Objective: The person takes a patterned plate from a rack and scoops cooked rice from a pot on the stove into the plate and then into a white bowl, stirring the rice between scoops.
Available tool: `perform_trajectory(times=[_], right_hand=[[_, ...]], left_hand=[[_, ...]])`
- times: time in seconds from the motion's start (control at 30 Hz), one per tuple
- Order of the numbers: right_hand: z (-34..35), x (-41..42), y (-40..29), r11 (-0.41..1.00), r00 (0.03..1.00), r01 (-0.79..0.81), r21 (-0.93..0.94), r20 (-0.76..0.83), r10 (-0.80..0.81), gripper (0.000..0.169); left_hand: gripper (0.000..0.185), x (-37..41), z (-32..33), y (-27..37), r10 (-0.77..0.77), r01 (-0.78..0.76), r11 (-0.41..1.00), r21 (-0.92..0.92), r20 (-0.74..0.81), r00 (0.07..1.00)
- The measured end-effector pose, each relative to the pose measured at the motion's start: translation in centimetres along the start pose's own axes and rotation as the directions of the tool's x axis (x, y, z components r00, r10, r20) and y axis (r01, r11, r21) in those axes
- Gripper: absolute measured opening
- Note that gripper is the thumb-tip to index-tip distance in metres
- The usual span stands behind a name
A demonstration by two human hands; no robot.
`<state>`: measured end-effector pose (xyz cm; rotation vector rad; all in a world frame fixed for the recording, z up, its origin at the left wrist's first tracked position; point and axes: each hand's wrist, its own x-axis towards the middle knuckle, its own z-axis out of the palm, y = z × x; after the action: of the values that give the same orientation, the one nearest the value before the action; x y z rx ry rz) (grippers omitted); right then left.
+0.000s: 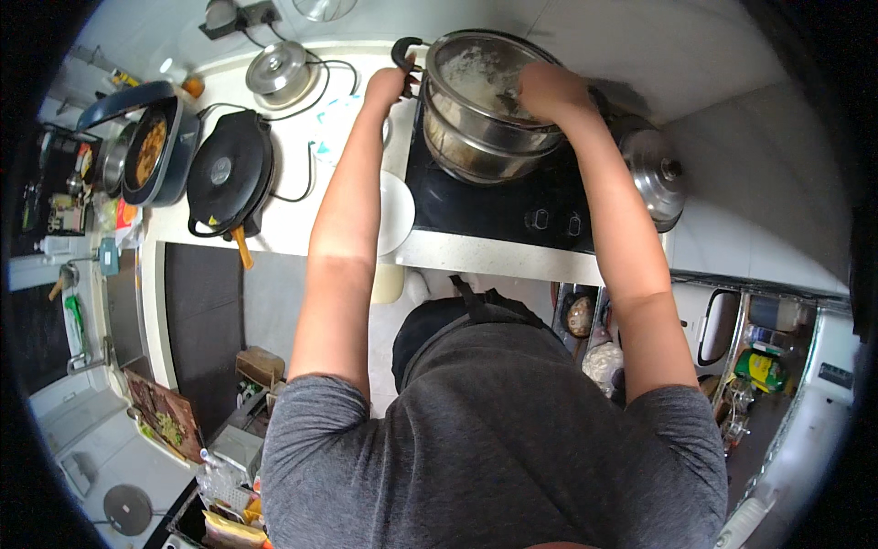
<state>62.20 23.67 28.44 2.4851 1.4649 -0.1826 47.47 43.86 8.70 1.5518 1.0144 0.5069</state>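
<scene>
In front of me a stainless-steel steamer pot (490,154) stands on a black glass cooktop (473,209). Its open upper tier holds a pale, whitish mass (473,77) that looks like food. My left hand (388,88) is at the pot's left side, its fingers curled at the black side handle (406,51). Over the right part of the opening is my right hand (557,92); its fingers point down inside the rim. The back of that hand hides its fingertips and whatever they may hold. A domed metal lid (651,171) lies to the right of the cooktop.
Left along the counter are a white plate (396,213), a black electric griddle (223,171), a small lidded pot (278,72) with cords near it, and an open blue cooker (182,147) containing brown food. Below the right counter, drawers (744,357) stand pulled out beside me.
</scene>
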Motion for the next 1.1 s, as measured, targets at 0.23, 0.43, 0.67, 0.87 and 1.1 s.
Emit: perform_trajectory(times=[0.23, 0.43, 0.67, 0.87, 1.1], right_hand=[[-0.4, -1.2, 0.1, 0.999, 0.999, -0.03, 0.021, -0.021, 0.031, 0.022], [1.3, -0.7, 1.2, 0.997, 0.997, -0.06, 0.04, -0.052, 0.062, 0.019], [0.8, -1.0, 1.1, 0.997, 0.996, -0.018, 0.073, -0.088, 0.025, 0.018], [0.9, 0.0, 2.0, 0.999, 0.995, 0.004, -0.036, -0.097, -0.007, 0.019], [1.2, 1.6, 2.7, 0.998, 0.99, 0.052, -0.035, -0.128, -0.056, 0.019]], left_hand=[[0.054, 3.4, 2.6, -0.6, 0.046, -0.048, 0.97, -0.239, -0.014, 0.999], [0.048, 4.7, 3.3, -0.3, 0.135, -0.138, 0.945, -0.298, -0.029, 0.99], [0.041, 5.4, 3.2, -0.3, 0.108, -0.089, 0.88, -0.466, 0.016, 0.994], [0.041, 2.6, 4.4, -1.0, 0.023, -0.085, 0.801, -0.592, -0.111, 0.994], [0.052, 0.8, 3.9, -1.1, 0.0, -0.097, 0.927, -0.363, -0.259, 0.966]])
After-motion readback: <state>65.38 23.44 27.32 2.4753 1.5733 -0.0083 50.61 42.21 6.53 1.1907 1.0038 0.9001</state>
